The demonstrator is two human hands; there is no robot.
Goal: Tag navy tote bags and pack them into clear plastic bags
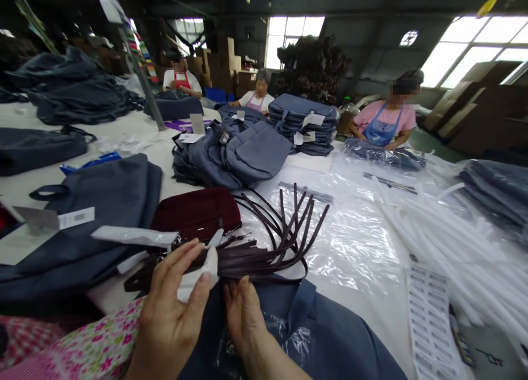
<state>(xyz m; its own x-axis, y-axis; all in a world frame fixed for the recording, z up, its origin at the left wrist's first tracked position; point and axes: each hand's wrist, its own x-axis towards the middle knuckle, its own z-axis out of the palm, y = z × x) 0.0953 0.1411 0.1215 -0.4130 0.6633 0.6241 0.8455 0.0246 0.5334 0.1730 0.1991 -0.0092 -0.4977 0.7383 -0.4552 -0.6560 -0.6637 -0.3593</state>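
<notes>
My left hand [171,308] pinches a small piece of white paper [202,270] between thumb and fingers, just in front of a bundle of dark brown straps [272,242] that fans out over the table. My right hand [243,311] rests with fingers curled on a blue-grey bag [330,336] lying in front of me, its fingertips touching the near end of the straps. A dark red pouch [198,212] lies just behind the straps.
Dark blue bags [91,226] with white tags lie to the left, and more stacks [243,154] stand across the table. Clear plastic sheets [358,226] and white tubes [454,248] cover the right side. A sheet of labels [431,319] lies near right. Three people work at the far side.
</notes>
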